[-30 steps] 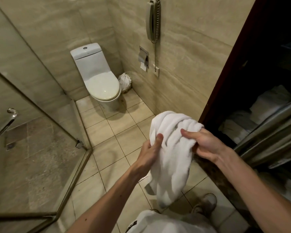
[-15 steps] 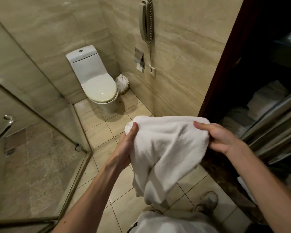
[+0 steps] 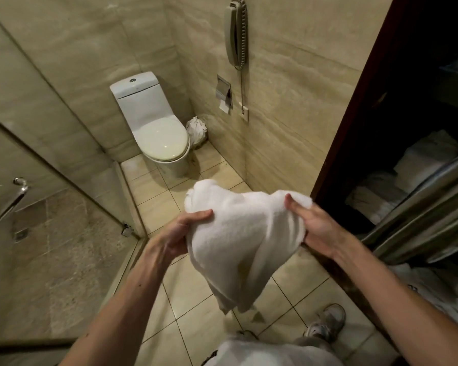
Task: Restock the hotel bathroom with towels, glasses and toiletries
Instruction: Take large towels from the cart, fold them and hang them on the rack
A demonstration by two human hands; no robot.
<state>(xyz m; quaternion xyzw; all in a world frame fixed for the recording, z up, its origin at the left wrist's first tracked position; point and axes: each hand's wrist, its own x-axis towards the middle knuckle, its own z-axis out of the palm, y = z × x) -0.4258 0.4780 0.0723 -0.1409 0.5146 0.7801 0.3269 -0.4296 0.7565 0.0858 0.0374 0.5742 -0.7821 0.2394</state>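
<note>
Pulled well apart vs 1 s ago, when bunched close together: now holding white terry-cloth towel (image 3: 238, 239) stretched btwn left hand (image 3: 177, 236) and right hand (image 3: 317, 231). Clamped on left edge w/ left hand, thumb on top, fingers curled underneath. Pinched on opposite edge w/ right hand, thumb over, fingers tucked behind cloth. Held in mid-air over beige tiled floor (image 3: 185, 289), just left of dark wooden shelf unit (image 3: 368, 101) w/ folded white linen (image 3: 421, 165) stacked inside. Humped up top, drooping to a narrow tail at bottom. Prob. mid-shake or mid-fold; too blurred at tail to say which.

Risks, as a guess:
- Could drag tail across floor if lowered any more, soiling clean stock.
- Could slip out of right hand, being pinched only at thin edge.
- Could snag on chrome rails (image 3: 421, 204) if swung toward shelf unit w/o gathering slack.

Best kept high, tail folded up first.
</note>
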